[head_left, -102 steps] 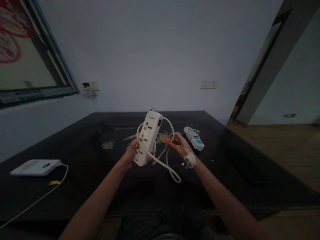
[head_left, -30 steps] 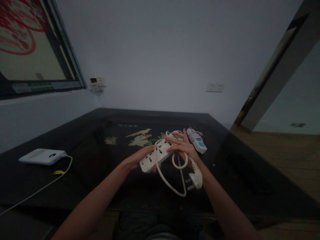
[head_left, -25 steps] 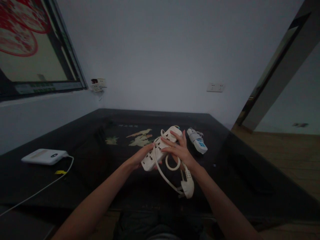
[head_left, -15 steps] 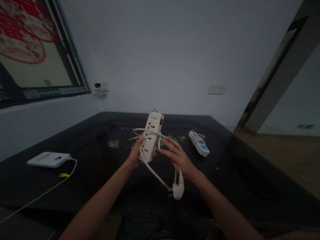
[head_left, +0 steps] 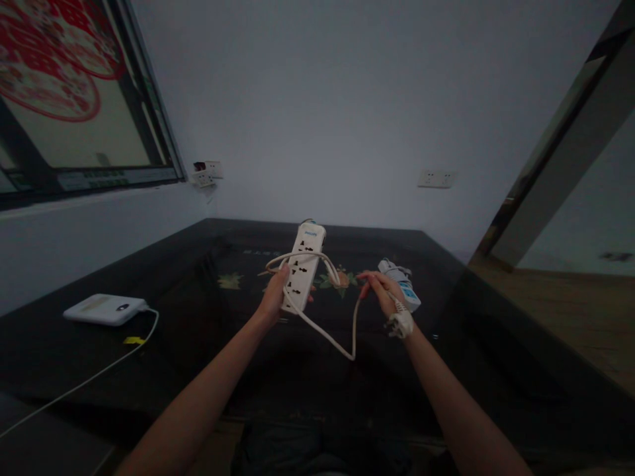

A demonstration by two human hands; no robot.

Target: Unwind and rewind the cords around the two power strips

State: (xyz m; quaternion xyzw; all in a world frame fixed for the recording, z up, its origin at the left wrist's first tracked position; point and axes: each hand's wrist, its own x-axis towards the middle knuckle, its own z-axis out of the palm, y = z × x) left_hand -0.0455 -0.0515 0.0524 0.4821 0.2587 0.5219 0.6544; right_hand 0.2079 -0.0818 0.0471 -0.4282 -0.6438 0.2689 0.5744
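My left hand (head_left: 274,299) is closed round the lower part of a white power strip (head_left: 303,264), holding it upright above the black table (head_left: 198,344). The strip's white cord (head_left: 325,334) loops over its middle and hangs in a slack curve toward my right hand (head_left: 380,289). That hand pinches the cord near its end, and the white plug (head_left: 399,324) dangles just below the wrist.
A second white and blue power strip (head_left: 404,291) with a wound cord lies on the table right behind my right hand. A white box (head_left: 104,309) with a cable (head_left: 94,377) sits at the table's left. Wall sockets (head_left: 436,178) are on the far wall, with wooden floor to the right.
The strip went from lying flat in both hands to upright in my left hand. My right hand let the loops go, moved right and now pinches the cord by the plug.
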